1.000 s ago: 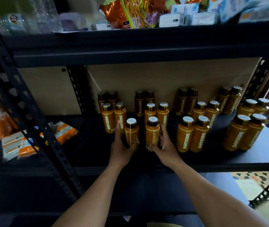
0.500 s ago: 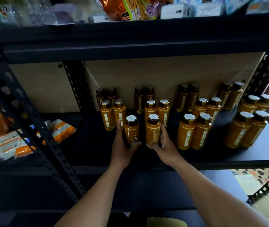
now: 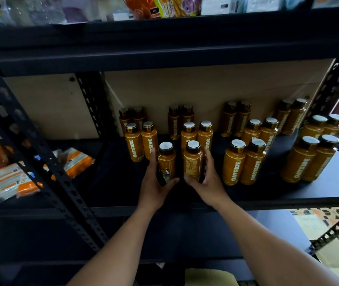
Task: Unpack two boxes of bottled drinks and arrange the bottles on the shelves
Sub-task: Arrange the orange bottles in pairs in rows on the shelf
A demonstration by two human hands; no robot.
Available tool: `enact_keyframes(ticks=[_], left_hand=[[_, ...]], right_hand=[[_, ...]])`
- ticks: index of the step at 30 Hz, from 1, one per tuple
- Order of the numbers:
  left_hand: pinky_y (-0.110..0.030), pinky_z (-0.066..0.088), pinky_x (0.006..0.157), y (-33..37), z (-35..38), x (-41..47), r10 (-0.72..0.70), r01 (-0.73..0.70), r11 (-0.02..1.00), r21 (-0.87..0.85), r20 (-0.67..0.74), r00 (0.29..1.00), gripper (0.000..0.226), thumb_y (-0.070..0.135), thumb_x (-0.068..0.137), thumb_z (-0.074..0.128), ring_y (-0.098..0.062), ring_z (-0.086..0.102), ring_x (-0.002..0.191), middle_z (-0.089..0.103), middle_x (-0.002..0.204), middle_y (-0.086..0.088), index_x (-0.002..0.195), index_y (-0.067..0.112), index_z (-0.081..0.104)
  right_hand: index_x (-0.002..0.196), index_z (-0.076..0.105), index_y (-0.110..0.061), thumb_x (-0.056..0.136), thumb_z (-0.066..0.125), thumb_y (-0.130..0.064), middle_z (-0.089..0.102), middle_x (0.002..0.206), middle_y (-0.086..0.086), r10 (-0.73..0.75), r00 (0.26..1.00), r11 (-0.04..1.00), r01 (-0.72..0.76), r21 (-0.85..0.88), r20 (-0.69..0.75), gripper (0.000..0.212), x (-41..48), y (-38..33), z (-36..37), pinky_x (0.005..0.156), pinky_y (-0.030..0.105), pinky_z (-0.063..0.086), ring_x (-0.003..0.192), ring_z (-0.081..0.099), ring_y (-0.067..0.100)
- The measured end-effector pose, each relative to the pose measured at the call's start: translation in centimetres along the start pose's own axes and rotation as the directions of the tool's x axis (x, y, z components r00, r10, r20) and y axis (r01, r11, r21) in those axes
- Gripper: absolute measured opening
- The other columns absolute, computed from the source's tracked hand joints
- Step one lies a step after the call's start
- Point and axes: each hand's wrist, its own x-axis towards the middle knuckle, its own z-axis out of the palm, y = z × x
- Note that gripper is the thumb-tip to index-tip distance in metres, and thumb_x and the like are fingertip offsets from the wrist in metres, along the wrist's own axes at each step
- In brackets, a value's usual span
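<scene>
The shelf [image 3: 329,182] holds bottles [image 3: 253,162] in close pairs (tall, narrow, tippy). Near its front edge the left hand [image 3: 154,188] grips the left bottle [image 3: 166,162] and the right hand [image 3: 210,182] the right bottle [image 3: 193,162], both upright. A hasty shove back could topple the pairs behind.

Pretty sure it's a shop stockroom. Black metal racking [image 3: 164,58] is lined with identical drink bottles [image 3: 236,164], with snack packets [image 3: 80,162] alongside.

We twist both near bottles: the left bottle [image 3: 166,165] now shows a cartoon, the right bottle [image 3: 192,162] small print.
</scene>
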Motion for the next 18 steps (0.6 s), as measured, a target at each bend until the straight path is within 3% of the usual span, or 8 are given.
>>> enact_keyframes(ticks=[4, 5, 9, 12, 15, 18], left_hand=[[-0.027, 0.027, 0.114, -0.22, -0.02, 0.06, 0.001, -0.001, 1.000, 0.015, 0.021, 1.000, 0.112, 0.020, 0.091, 0.075, 0.004, 0.020, 0.145, 0.019, 0.160, 0.024, 0.141, 0.072, -0.011], [-0.027, 0.027, 0.115, -0.31, -0.06, 0.03, -0.002, 0.001, 1.000, 0.015, 0.031, 1.000, 0.111, 0.018, 0.092, 0.073, 0.004, 0.021, 0.146, 0.020, 0.162, 0.022, 0.144, 0.069, -0.009], [-0.023, 0.028, 0.112, -0.35, -0.17, -0.09, -0.019, 0.019, 1.000, -0.009, 0.041, 0.999, 0.108, 0.014, 0.092, 0.073, 0.013, 0.022, 0.139, 0.025, 0.160, 0.021, 0.153, 0.057, -0.005], [-0.028, 0.030, 0.112, -0.26, -0.06, 0.07, -0.029, 0.029, 0.999, -0.017, 0.019, 0.999, 0.112, 0.023, 0.088, 0.079, 0.003, 0.025, 0.144, 0.025, 0.163, 0.018, 0.151, 0.060, -0.006], [-0.031, 0.029, 0.115, -0.32, 0.06, 0.23, -0.032, 0.031, 0.999, -0.008, -0.004, 0.999, 0.114, 0.024, 0.085, 0.081, 0.000, 0.025, 0.146, 0.025, 0.164, 0.016, 0.154, 0.058, -0.003], [-0.030, 0.029, 0.115, -0.22, -0.07, 0.07, -0.031, 0.031, 0.999, -0.026, -0.006, 1.000, 0.113, 0.020, 0.088, 0.078, 0.001, 0.027, 0.145, 0.028, 0.162, 0.018, 0.147, 0.067, -0.007]], right_hand=[[0.144, 0.003, -0.075, 0.093, 0.076, -0.025, 0.025, 0.146, -0.049, 0.009, 0.999, 1.000, -0.009, -0.002, 0.040, 0.103, -0.23, -0.01, -0.18, 0.123, 0.043, 0.028, 0.148, 0.024, -0.002], [0.141, 0.003, -0.077, 0.092, 0.077, -0.026, 0.025, 0.147, -0.048, 0.015, 0.999, 1.000, -0.015, -0.024, 0.032, 0.102, -0.22, -0.18, -0.07, 0.123, 0.045, 0.029, 0.147, 0.025, 0.000], [0.143, 0.001, -0.074, 0.081, 0.084, -0.043, 0.026, 0.164, -0.013, 0.036, 0.998, 0.994, -0.041, -0.106, -0.049, 0.109, -0.07, -0.71, 0.41, 0.118, 0.057, 0.036, 0.150, 0.029, 0.017], [0.152, -0.001, -0.063, 0.075, 0.085, -0.054, 0.025, 0.165, -0.011, 0.039, 0.998, 0.993, -0.044, -0.114, -0.052, 0.116, -0.02, -0.74, 0.44, 0.117, 0.058, 0.037, 0.151, 0.030, 0.019], [0.153, -0.004, -0.062, 0.071, 0.082, -0.062, 0.021, 0.168, -0.013, 0.026, 0.999, 0.994, -0.029, -0.107, -0.023, 0.119, -0.15, -0.51, 0.23, 0.118, 0.056, 0.035, 0.153, 0.026, 0.018], [0.150, -0.003, -0.067, 0.082, 0.084, -0.043, 0.019, 0.167, -0.019, 0.020, 1.000, 0.999, -0.019, -0.050, 0.016, 0.113, -0.35, -0.17, -0.13, 0.122, 0.055, 0.030, 0.154, 0.022, 0.013]])
